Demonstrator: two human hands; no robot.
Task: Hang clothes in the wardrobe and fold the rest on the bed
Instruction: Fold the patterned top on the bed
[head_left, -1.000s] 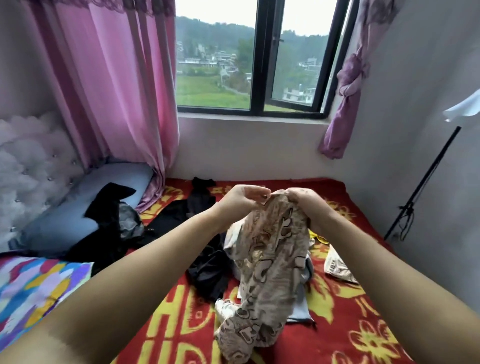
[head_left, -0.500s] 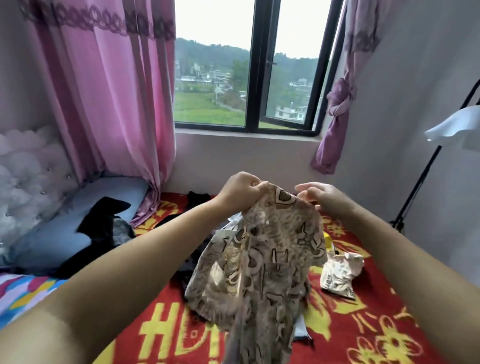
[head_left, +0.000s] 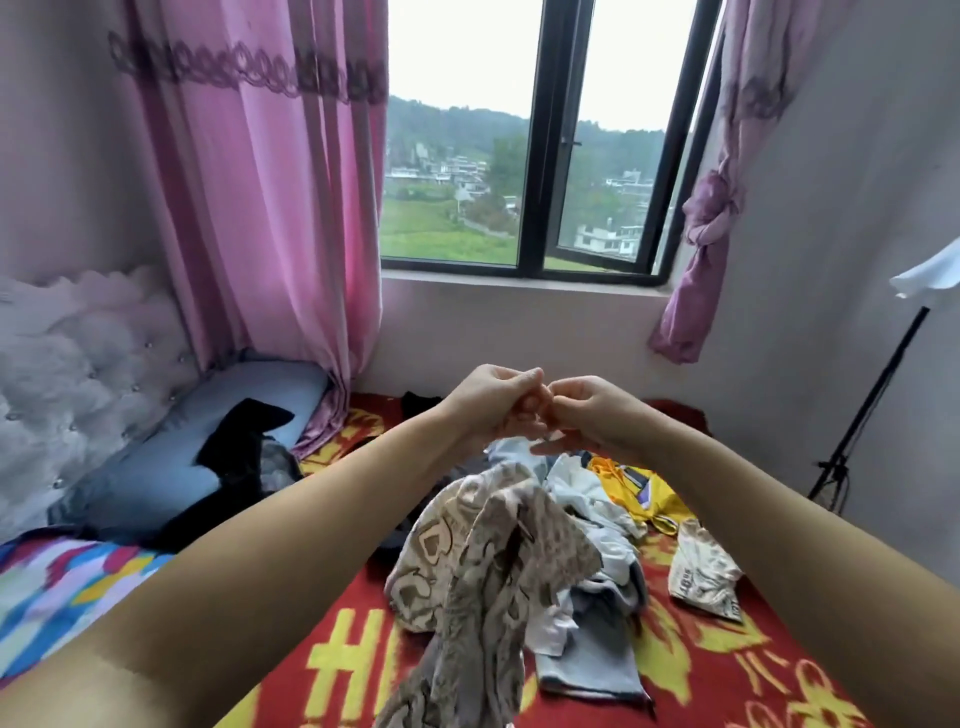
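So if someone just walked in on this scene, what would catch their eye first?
Probably the two bare forearms reaching out, left hand and right hand meeting fingertip to fingertip above the bed. Just below them a beige patterned garment hangs crumpled over a heap of clothes on the red and yellow blanket, with pink curtains framing the window behind.

We see a beige garment (head_left: 483, 561) printed with brown shapes, a yellow top (head_left: 644, 499), grey clothes (head_left: 597, 639) and a black garment (head_left: 244, 457) on a red bedspread (head_left: 727, 670) with yellow motifs; the curtains (head_left: 270, 208) are pink.
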